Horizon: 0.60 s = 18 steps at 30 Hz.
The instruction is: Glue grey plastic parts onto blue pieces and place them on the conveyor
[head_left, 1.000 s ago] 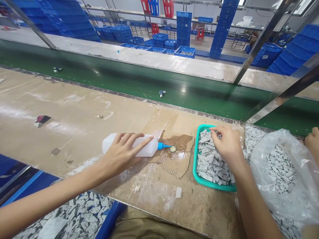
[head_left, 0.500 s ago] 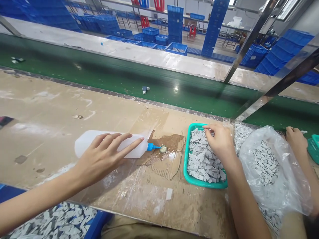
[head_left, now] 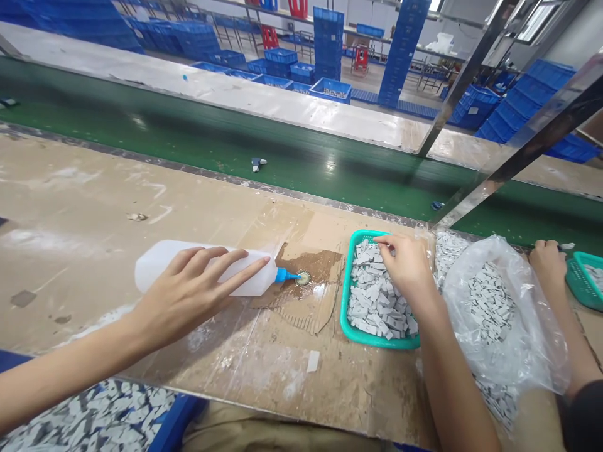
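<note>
Currently I have the left hand (head_left: 195, 282) palm down over a translucent white bottle (head_left: 157, 267), its fingers clasping the side that faces up. My right hand (head_left: 409, 267) hangs over the far end of a green basket (head_left: 381, 341), fingers bent, thumb and forefinger near the rim; I can't tell whether they pinch anything.

The bottle lies on its side on the tabletop (head_left: 198, 204), its blue nozzle (head_left: 286, 275) reaching a small round dish (head_left: 302, 278) on wet-stained, torn cardboard (head_left: 299, 317). Loose gray pieces (head_left: 377, 295) fill the basket, whose right edge my forearm partly hides.

Just beyond that forearm sits a clear plastic bag (head_left: 509, 373) of similar pieces, then a co-worker's hand (head_left: 548, 260) near a second green basket (head_left: 583, 285). Behind runs a green belt (head_left: 301, 179), with a slanting metal post (head_left: 511, 160) crossing my view of it.
</note>
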### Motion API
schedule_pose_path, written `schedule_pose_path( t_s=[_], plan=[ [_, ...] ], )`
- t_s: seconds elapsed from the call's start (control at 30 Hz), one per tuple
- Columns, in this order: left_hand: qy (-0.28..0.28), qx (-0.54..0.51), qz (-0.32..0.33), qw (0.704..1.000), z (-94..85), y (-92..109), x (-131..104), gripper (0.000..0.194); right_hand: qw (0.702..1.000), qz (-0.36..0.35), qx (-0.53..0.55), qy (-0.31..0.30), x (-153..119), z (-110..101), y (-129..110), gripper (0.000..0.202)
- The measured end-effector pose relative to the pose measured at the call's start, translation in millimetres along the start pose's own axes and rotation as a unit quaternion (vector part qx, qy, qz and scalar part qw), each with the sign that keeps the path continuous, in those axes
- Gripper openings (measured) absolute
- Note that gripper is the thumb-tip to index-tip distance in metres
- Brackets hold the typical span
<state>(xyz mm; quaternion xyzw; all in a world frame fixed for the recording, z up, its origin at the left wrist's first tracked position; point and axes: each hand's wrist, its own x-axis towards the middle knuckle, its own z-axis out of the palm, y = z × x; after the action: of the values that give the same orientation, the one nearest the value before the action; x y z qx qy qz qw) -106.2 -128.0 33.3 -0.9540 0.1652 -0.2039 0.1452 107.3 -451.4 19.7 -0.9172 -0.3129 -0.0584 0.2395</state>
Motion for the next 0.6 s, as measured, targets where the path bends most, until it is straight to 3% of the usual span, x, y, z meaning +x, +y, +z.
schedule_pose_path(
  t_s=[0.2, 0.33, 0.43, 0.5, 0.6],
  plan=[
    [-0.040, -0.053, -0.072, 0.995, -7.6, -4.2, 7.0, 0.051, 0.999, -0.019, 0.000, -0.032, -3.6, 6.3, -2.1, 0.028],
    [-0.071, -0.134, -0.140, 0.978, -11.6, -6.5, 8.1, 0.054, 0.998, -0.032, 0.024, -0.041, -6.5, 14.8, -11.0, 0.019],
    [-0.097, -0.220, -0.231, 0.943, -21.0, -10.5, 14.1, 0.058, 0.997, -0.035, 0.053, -0.034, -10.6, 22.0, -19.0, 0.016],
    [-0.079, -0.278, -0.279, 0.916, -32.7, -15.0, 26.2, 0.059, 0.997, -0.031, 0.074, -0.020, -13.4, 26.0, -24.2, 0.015],
    [-0.009, -0.362, -0.317, 0.877, -54.4, -23.0, 59.8, 0.067, 0.994, -0.022, 0.110, 0.010, -14.5, 26.8, -30.4, 0.012]
  ],
)
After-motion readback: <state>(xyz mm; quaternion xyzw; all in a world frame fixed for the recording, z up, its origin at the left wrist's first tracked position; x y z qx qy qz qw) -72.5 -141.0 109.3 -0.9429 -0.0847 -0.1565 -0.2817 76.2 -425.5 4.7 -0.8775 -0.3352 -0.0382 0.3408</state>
